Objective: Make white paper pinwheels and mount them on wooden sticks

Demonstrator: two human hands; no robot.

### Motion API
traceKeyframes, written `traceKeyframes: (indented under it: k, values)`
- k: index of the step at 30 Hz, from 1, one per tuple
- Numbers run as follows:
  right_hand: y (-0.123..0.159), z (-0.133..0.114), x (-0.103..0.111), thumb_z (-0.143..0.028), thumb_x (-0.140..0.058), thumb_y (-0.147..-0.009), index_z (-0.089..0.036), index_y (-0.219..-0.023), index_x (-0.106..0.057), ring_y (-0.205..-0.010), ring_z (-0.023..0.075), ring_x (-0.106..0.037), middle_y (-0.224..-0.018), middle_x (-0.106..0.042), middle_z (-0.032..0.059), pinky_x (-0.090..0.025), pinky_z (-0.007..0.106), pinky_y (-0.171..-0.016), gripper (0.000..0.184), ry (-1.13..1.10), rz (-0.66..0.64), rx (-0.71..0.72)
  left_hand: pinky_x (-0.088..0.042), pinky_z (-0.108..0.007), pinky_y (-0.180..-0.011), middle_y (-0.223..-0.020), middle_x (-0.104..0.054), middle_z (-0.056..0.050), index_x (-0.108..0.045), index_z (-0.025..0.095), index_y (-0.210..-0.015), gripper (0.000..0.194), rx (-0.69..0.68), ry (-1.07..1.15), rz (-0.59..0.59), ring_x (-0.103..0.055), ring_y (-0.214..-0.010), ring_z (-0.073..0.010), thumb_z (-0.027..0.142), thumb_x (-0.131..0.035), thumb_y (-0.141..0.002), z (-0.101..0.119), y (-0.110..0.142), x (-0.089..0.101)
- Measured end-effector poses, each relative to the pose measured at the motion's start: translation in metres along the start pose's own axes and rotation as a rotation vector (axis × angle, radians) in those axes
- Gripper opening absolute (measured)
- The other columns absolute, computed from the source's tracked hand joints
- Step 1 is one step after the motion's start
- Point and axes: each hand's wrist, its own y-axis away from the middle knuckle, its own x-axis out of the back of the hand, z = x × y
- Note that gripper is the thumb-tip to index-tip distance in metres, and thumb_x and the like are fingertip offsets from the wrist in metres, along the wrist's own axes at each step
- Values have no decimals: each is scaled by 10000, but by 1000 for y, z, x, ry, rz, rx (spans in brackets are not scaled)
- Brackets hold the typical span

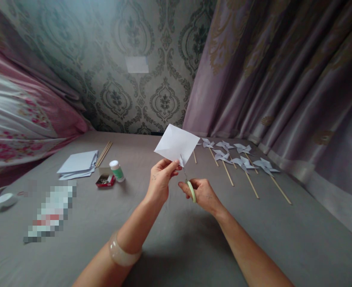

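Note:
A white square sheet of paper is held up above the grey cloth, pinched near its lower corner by my left hand. My right hand grips a pair of scissors by their pale green handles. The scissor blades reach into the paper's lower corner, close to my left thumb. How far the cut runs is too small to tell. My left wrist wears a pale bangle.
Finished paper pinwheels on sticks lie at the right. On the left are a stack of white paper, several wooden sticks, a small red box, a white-and-green bottle, a blurred-out packet and a round white object.

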Motion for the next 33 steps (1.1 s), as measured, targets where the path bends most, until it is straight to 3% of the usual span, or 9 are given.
traceKeyframes:
  k: [22, 33]
  values:
    - [-1, 2, -2, -510, -672, -682, -168, -499, -525, -449, 87, -405, -470, -501, -22, -306, 229, -450, 415, 13, 37, -34, -403, -178, -554, -652, -631, -4, -654, 135, -664, 246, -11, 2, -15, -581, -611, -84, 294, -807, -556, -2, -2, 2]
    - [0, 1, 5, -520, -694, -676, -167, -540, -531, -489, 95, -421, -510, -511, -13, -324, 231, -455, 412, -48, 55, 32, -389, -192, -536, -656, -634, -9, -665, 123, -687, 221, 17, -3, -78, -566, -592, -86, 268, -791, -579, -6, 8, -6]
